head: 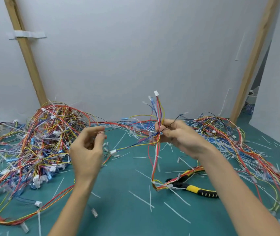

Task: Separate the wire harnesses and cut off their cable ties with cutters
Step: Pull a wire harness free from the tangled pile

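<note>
Desk of teal matting, strewn with cut white ties, meets a grey wall with two wooden battens. Right hand clenches a wire harness at centre; left hand pinches its black wire — cutters lie lower right.

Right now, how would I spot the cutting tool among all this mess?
Look at the green table, just right of centre, below the right hand. The cutters lie flat there, partly under a wire bundle. Only they have thick black-and-yellow handles; everything around is thin wire or white tie scraps.
</note>
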A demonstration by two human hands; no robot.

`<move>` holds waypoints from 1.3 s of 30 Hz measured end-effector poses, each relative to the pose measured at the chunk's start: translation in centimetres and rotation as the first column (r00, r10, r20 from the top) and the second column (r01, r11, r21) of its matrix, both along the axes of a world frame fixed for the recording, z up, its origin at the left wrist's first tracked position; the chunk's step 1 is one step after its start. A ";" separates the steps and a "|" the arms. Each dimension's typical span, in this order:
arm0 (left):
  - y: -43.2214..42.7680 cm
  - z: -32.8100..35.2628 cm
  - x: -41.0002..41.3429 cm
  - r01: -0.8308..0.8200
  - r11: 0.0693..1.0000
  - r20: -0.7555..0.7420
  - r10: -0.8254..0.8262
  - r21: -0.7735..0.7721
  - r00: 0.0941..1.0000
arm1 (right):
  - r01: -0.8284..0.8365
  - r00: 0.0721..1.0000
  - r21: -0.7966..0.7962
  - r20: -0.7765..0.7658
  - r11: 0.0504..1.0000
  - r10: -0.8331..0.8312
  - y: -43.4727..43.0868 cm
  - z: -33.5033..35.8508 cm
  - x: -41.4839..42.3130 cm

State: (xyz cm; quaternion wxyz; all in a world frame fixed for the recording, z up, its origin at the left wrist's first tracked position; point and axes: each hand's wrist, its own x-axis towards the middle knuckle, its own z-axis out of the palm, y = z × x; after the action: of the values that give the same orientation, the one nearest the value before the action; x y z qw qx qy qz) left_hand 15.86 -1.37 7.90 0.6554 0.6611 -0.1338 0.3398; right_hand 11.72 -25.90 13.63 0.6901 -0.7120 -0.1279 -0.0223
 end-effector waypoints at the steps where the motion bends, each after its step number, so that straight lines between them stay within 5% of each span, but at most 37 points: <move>1: 0.1 0.2 -0.2 -0.008 1.000 -0.002 0.008 -0.029 1.000 | -0.032 0.999 0.009 0.001 0.999 0.032 -0.1 -0.2 0.1; 5: 0.3 0.7 -0.6 0.171 0.959 -0.130 -0.204 -0.225 0.970 | -0.023 1.000 0.066 0.005 0.998 0.023 -0.1 -2.0 1.4; 7: 0.2 0.9 -0.7 0.364 0.865 -0.234 -0.455 -0.345 0.859 | 0.042 0.999 0.126 0.017 0.991 -0.045 -0.4 -2.8 2.1; 9: -0.5 0.7 -1.0 0.408 0.830 -0.284 -0.524 -0.380 0.803 | 0.070 0.998 0.182 -0.009 0.981 -0.069 -1.2 -3.4 2.6; 12: -1.9 0.0 -1.3 0.116 0.988 -0.260 -0.139 -0.102 0.956 | 0.051 0.998 0.150 -0.036 0.987 -0.046 -1.7 -4.9 3.0; 15: -2.8 -1.1 -2.1 -0.288 0.909 0.117 0.265 0.302 0.957 | 0.056 0.997 0.130 -0.065 0.990 -0.048 -0.3 -7.3 3.1; 17: -3.5 -1.7 -3.3 -0.382 0.829 0.373 0.231 0.408 0.899 | 0.067 0.994 0.133 -0.094 0.989 -0.055 0.8 -9.0 3.1; 19: -4.5 -2.0 -4.3 -0.310 0.822 0.440 0.082 0.478 0.894 | 0.058 0.993 0.122 -0.109 0.991 -0.045 1.7 -10.2 3.0; 23: -5.4 -3.3 -4.1 -0.007 0.786 0.198 -0.147 0.618 0.969 | 0.002 0.995 0.138 -0.099 0.990 0.011 2.3 -10.6 2.5; 31: -4.4 -4.9 -2.2 0.190 0.843 -0.245 -0.071 0.504 0.967 | -0.067 0.989 0.190 -0.115 0.980 0.090 2.3 -10.8 2.3; 39: -4.0 -4.0 -1.5 0.218 0.862 -0.269 -0.100 0.458 0.958 | -0.008 0.981 0.245 -0.187 0.970 0.055 2.3 -10.2 2.0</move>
State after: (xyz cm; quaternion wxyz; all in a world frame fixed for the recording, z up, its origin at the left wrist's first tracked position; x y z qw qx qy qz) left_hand 14.32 -5.38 3.88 0.5069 0.8256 -0.1900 0.1591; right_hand 13.75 -23.56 3.47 0.7813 -0.6190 -0.0683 0.0418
